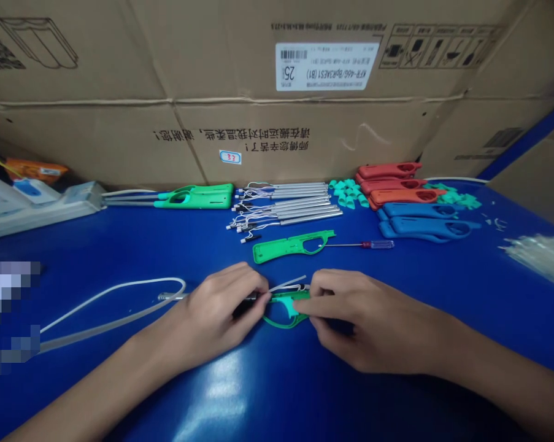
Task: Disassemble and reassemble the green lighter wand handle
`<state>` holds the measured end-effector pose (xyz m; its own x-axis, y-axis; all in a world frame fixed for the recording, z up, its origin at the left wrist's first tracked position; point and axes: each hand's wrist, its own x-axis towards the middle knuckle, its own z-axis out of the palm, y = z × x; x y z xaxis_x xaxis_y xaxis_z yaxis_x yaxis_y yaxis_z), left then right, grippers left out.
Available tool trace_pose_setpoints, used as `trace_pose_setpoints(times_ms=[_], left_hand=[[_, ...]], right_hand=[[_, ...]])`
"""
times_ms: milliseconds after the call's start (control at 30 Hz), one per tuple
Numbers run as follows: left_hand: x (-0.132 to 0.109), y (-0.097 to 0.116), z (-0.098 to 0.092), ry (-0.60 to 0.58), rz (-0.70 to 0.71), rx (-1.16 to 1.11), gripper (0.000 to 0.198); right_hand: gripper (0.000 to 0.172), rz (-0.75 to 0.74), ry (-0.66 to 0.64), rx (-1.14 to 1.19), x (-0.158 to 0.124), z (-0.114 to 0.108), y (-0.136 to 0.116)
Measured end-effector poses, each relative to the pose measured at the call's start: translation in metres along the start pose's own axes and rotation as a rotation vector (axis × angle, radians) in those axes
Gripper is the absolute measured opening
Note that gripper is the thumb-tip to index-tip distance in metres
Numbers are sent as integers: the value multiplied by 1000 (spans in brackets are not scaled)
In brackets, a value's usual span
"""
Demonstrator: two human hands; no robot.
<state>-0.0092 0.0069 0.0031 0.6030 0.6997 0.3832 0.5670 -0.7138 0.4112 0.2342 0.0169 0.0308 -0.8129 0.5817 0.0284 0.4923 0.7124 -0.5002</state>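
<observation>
Between my hands lies a green lighter shell point(273, 323), its loop and a teal trigger point(289, 304) showing. My left hand point(230, 301) is closed, thumb and fingers pinching the shell's left part, with a metal tube point(170, 297) sticking out to the left. From its fingertips a thin translucent strip point(289, 283) slants up to the right, beside white wires. My right hand point(359, 316) is closed round the shell's right end, a finger against the trigger. What lies inside the shell is mostly hidden by my fingers.
Behind are another green half-shell point(277, 247), a screwdriver point(373, 244), several wired metal tubes point(299, 205), teal triggers point(348, 193), red shells point(391, 191) and blue shells point(424, 227). Translucent strips point(541, 255) lie right, a power strip point(42, 212) left. A cardboard box point(221, 129) walls the back.
</observation>
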Motion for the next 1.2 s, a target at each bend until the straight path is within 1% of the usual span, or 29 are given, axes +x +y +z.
trace_pose_setpoints(times_ms=[100,267,400,533,667,867,933,1033,1133,1200], left_hand=[[-1,0,0,-1,6,-12,8],[-2,-2,0,-5,-2,-24,7],[-2,-2,0,-4,7,-23,6],[0,-2,0,20,22,-6,6],[2,-1,-1,38,23,18,7],[0,-2,-1,28,24,14,8],[0,-2,-1,39,29,10,7],[0,0,-2,65,44,-2,7],[1,1,-3,87,66,-10,7],[1,1,-4,99,79,-17,8]], right_hand=[[27,2,0,-6,0,1,0],[18,-13,25,-10,1,1,0],[16,-11,34,0,1,0,0],[16,0,42,-14,-1,-3,4],[16,-3,-2,-64,-2,-4,7],[24,-24,-42,-85,-3,-2,5],[25,-48,-4,-83,-3,-2,5],[19,-61,113,-66,-2,-4,7],[15,-15,218,-73,-1,-7,8],[16,34,213,-73,0,-8,9]])
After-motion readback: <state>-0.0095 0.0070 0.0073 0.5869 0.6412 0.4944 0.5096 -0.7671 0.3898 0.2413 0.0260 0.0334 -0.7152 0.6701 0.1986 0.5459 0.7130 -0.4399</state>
